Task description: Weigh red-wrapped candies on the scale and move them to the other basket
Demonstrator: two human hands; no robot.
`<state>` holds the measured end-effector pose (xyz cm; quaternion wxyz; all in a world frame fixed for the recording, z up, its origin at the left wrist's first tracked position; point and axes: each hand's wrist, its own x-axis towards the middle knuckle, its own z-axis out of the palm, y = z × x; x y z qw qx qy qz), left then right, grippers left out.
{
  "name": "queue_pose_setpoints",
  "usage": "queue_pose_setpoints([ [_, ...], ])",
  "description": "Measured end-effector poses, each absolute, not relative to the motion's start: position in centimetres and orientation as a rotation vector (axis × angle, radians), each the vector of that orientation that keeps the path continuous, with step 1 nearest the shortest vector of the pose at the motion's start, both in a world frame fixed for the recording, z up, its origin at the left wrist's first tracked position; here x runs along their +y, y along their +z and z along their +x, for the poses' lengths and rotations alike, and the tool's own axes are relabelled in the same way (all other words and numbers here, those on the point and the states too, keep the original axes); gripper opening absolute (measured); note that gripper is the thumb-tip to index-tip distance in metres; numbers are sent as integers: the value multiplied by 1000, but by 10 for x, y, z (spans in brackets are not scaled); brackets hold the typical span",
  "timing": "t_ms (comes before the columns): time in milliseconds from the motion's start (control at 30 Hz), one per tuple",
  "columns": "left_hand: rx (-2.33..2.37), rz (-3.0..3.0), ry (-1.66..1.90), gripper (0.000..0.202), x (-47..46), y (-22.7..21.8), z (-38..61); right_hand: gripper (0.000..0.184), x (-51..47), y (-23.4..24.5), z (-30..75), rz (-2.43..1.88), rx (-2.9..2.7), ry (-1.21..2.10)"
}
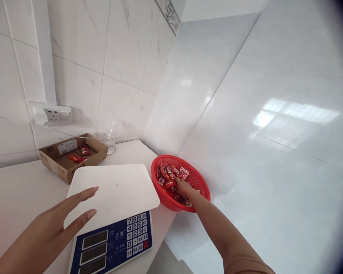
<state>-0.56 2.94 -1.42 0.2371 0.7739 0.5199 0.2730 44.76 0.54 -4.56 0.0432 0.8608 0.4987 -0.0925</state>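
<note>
My right hand (pixel 183 187) reaches into a red plastic basket (pixel 201 182) at the counter's right edge, its fingers closed around red wrapped candies (pixel 168 176) that fill the basket. My left hand (pixel 61 220) hovers open, fingers stretched out, at the left edge of a scale's white weighing tray (pixel 117 190). The tray carries nothing. The scale's blue keypad panel (pixel 114 241) faces me at the bottom.
A shallow cardboard box (pixel 71 156) holding a few red candy packets stands at the back left. A clear plastic bottle (pixel 111 137) stands behind it by the tiled wall. A wall socket (pixel 55 114) is above. The counter's edge drops off right of the basket.
</note>
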Motion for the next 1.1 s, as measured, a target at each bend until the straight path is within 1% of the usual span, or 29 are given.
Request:
queue_pose_setpoints([
  [67, 1422, 2121, 712, 53, 30, -13, -6, 44, 5, -44, 450, 2657, 1560, -308],
  [133, 1417, 2114, 694, 54, 31, -14, -7, 35, 6, -38, 456, 2700, 1607, -326],
  [300, 1428, 2085, 693, 53, 34, -16, -11, 33, 5, -22, 471, 2900, 1712, -307],
  [467, 1452, 2102, 688, 53, 34, -15, -11, 21, 5, -5, 470, 3141, 1809, -301],
  [567, 1431, 2104, 702, 54, 33, -15, -11, 28, 10, 11, 453, 3261, 1959, -353],
  [700, 1349, 2129, 745, 57, 32, -15, -10, 39, 22, 28, 407, 3261, 2258, -604],
  [833, 1317, 2153, 751, 55, 28, -7, -6, 32, 37, 28, 343, 3026, 2540, -969],
  [967, 1301, 2142, 729, 52, 21, 4, -4, 27, 52, 17, 290, 2801, 2632, -1308],
  [1100, 1307, 2123, 714, 52, 16, 11, -5, 30, 64, 8, 262, 2731, 2609, -1500],
])
